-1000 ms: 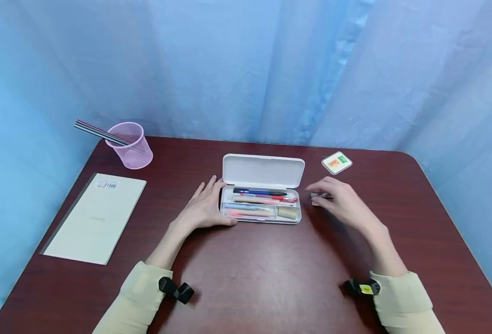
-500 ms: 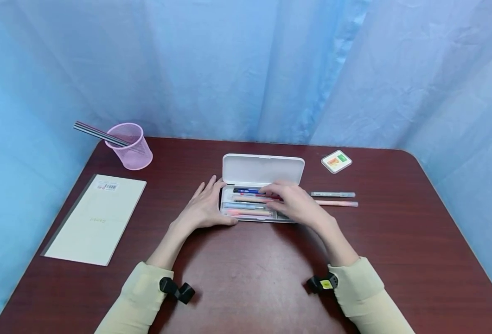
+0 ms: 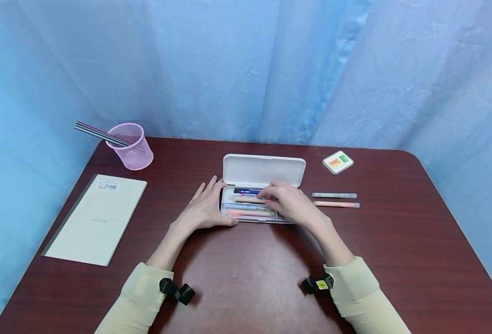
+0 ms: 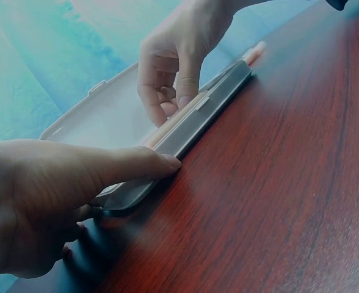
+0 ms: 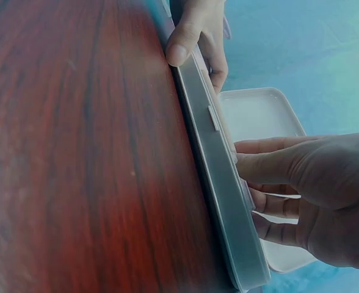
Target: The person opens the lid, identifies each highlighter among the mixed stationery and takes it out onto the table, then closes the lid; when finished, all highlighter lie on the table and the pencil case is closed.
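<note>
A white pencil case [image 3: 264, 170] lies open, its lid raised at the back and several pens in its tray. My left hand [image 3: 201, 206] grips the left end, thumb on the front corner and fingers round the side. My right hand [image 3: 289, 202] reaches into the tray from the right. Its thumb and index finger pinch a beige pen [image 3: 247, 199]; the hand hides the tray's right part. Behind that pen lies a blue pen [image 3: 246, 190], and a pink-and-beige pen [image 3: 250, 213] is in the front compartment.
Right of the case lie a grey pen [image 3: 334, 195] and a pink-ended beige pen [image 3: 336, 204]. A small card-like case [image 3: 338, 162] sits behind them. At left are a notebook [image 3: 97, 220] and a pink mesh cup [image 3: 135, 155] with long thin sticks.
My right hand has moved left from the table beside the case into its tray, uncovering two pens on the table. My left hand stays at the case's left end.
</note>
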`<state>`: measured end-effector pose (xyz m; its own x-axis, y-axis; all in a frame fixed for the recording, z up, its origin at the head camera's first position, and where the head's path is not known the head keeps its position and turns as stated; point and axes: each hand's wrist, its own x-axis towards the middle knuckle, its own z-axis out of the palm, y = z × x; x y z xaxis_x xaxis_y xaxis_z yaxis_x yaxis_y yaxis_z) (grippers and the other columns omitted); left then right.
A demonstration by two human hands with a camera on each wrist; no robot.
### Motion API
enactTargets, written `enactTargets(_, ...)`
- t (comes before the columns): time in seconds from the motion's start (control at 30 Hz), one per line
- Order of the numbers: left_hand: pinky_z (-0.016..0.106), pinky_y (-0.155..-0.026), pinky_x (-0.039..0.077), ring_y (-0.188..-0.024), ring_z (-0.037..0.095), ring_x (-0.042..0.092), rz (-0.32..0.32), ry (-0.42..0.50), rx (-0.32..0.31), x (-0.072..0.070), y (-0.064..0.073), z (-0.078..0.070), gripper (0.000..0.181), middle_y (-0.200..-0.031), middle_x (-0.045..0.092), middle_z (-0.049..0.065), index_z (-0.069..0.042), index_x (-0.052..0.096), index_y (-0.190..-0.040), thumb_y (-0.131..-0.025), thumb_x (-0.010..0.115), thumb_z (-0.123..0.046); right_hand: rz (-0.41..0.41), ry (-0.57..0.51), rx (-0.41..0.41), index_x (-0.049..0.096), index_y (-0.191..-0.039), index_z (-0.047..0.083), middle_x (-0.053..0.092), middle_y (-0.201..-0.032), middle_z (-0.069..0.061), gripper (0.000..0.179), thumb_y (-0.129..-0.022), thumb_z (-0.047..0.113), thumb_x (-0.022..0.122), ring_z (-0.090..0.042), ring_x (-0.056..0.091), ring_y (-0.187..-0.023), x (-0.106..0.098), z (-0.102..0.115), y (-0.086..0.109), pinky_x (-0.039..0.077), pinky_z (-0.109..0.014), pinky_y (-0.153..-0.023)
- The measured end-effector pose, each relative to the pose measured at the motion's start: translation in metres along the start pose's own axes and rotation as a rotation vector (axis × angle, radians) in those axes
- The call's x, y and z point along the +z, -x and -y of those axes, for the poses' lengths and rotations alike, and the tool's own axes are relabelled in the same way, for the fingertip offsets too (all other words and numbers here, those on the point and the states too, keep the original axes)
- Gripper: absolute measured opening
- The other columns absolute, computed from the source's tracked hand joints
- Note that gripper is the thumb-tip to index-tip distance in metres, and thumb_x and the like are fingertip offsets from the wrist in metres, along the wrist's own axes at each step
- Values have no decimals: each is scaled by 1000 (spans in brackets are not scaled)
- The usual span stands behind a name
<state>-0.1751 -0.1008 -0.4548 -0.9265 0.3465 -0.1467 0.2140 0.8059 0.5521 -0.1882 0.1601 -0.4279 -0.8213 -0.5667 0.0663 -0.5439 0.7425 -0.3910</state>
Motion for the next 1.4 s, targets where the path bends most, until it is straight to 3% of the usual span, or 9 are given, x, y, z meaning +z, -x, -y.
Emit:
enactTargets(1.07, 52, -134, 10, -162, 32, 15, -9, 12, 19, 0, 0, 0, 105, -168, 32, 12, -8, 36, -153, -70, 86, -51, -17, -1, -9, 77, -106, 19, 66, -92, 4, 12, -95, 16, 73, -14, 62, -87, -1, -2, 1, 54, -36, -77)
enactTargets(1.4, 51, -134, 10, -163, 30, 15, -10, 4, 14, -1, 1, 0, 106, -169, 31, 12, -9, 36, -153, -69, 86, -51, -61, 6, -6, 77, -102, 18, 67, -92, 3, 10, -93, 15, 76, -15, 59, -89, -19, -26, 25, 51, -37, -79)
